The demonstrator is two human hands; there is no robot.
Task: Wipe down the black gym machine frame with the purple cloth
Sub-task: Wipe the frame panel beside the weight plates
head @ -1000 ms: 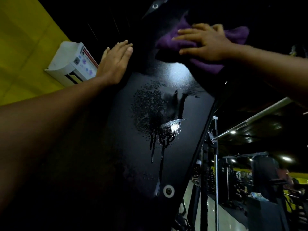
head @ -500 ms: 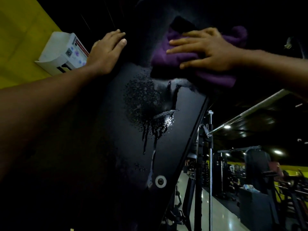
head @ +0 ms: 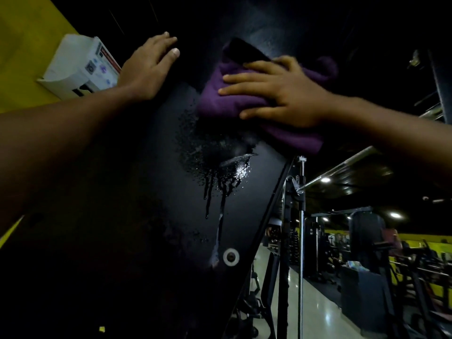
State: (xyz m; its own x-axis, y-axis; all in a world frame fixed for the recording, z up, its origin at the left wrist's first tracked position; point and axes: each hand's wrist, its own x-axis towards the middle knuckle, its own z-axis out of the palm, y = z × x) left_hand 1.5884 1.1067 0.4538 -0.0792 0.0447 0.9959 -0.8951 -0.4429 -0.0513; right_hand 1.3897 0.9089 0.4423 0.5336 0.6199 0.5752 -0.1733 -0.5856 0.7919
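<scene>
The black gym machine frame (head: 151,216) fills the middle of the head view as a broad, slanted dark panel. A wet patch of spray droplets (head: 215,172) runs down it in thin streaks toward a round silver bolt (head: 230,257). My right hand (head: 276,91) lies flat, fingers spread, pressing the folded purple cloth (head: 220,104) against the panel just above the wet patch. My left hand (head: 149,67) rests flat on the panel's upper left edge, fingers together, holding nothing.
A white wall-mounted box with a sticker (head: 80,67) hangs on the yellow wall (head: 27,33) behind my left hand. To the right, chrome bars (head: 301,216) and other gym machines stand over a shiny floor (head: 315,311).
My right hand has slid the purple cloth down the panel, so its lower edge now meets the top of the wet patch. My left hand stays on the panel's edge.
</scene>
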